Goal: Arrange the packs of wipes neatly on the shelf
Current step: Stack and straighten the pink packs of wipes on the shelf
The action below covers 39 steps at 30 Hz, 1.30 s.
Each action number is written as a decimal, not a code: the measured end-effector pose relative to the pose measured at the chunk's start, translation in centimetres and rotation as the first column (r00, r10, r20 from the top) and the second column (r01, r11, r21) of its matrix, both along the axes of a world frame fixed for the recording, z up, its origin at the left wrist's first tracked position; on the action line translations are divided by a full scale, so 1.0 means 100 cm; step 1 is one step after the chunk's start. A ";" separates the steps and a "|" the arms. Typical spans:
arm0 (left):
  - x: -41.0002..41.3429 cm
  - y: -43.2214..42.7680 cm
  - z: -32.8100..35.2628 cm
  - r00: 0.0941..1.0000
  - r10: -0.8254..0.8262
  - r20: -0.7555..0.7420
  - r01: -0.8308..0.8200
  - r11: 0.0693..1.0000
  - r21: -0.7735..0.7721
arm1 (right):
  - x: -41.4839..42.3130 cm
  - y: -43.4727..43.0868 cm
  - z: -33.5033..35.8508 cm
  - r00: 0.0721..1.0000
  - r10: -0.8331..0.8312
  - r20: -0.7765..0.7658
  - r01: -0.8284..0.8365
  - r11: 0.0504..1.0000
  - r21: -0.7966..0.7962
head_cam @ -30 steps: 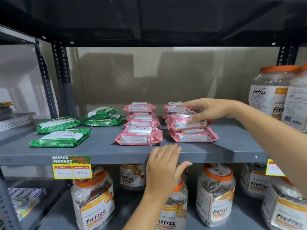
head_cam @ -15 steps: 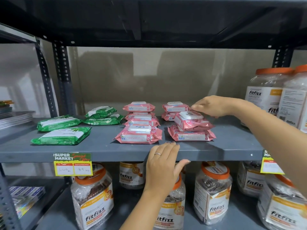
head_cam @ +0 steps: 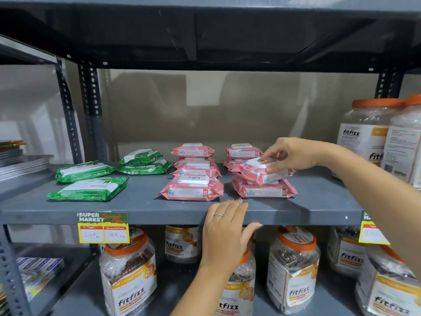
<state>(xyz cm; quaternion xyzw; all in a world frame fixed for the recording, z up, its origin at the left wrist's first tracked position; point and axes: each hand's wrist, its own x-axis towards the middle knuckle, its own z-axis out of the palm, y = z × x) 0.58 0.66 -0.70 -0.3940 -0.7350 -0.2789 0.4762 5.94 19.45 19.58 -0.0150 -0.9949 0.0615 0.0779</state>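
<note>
Pink packs of wipes stand in stacks on the grey shelf point(head_cam: 141, 208). A left front stack point(head_cam: 193, 188) has more packs behind it point(head_cam: 192, 151). At the right, a tilted pink pack point(head_cam: 257, 174) lies askew on a flat pink pack point(head_cam: 264, 190), with two more packs behind point(head_cam: 242, 152). My right hand point(head_cam: 293, 155) pinches the far right end of the tilted pack, thumb under and fingers on its white lid. My left hand point(head_cam: 225, 233) rests flat on the shelf's front edge, holding nothing. Several green packs point(head_cam: 88, 190) lie loosely at the left.
Large orange-lidded jars point(head_cam: 366, 133) stand at the shelf's right end, close to my right forearm. More such jars point(head_cam: 127, 274) fill the shelf below. A price tag point(head_cam: 103, 228) hangs on the front edge. Booklets point(head_cam: 20, 160) are stacked on the neighbouring rack at left.
My right hand has moved from the top of the right front pack to its far right end and gripped it; the pack has turned and tilted. My left hand has stayed on the edge.
</note>
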 end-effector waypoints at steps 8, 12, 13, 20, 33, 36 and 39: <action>0.000 0.000 0.000 1.000 0.001 0.008 -0.001 1.000 -0.007 | -0.010 0.008 -0.005 0.996 0.001 0.089 0.015 0.984 -0.179; -0.001 0.000 0.000 1.000 -0.005 0.007 0.005 1.000 0.002 | -0.015 0.008 -0.007 0.992 0.032 0.123 -0.006 0.978 -0.208; -0.001 0.001 0.000 1.000 -0.007 0.007 0.007 1.000 0.007 | -0.017 0.008 -0.009 0.995 0.031 0.098 -0.013 0.984 -0.179; -0.001 0.001 -0.001 1.000 -0.010 -0.011 0.011 1.000 0.027 | -0.024 -0.001 -0.016 0.999 -0.023 -0.043 0.026 0.998 0.064; 0.012 -0.023 0.003 0.985 0.149 -0.089 -0.145 0.988 0.050 | -0.025 0.004 -0.018 0.999 -0.036 -0.001 0.036 0.999 0.035; 0.008 -0.059 0.008 0.956 0.282 -0.084 -0.269 0.954 0.134 | -0.024 -0.003 -0.015 0.999 -0.043 0.014 0.042 0.997 0.070; -0.005 -0.099 0.007 0.929 0.370 0.000 -0.366 0.918 0.155 | -0.019 -0.031 -0.016 0.977 0.137 -0.161 -0.141 0.990 -0.013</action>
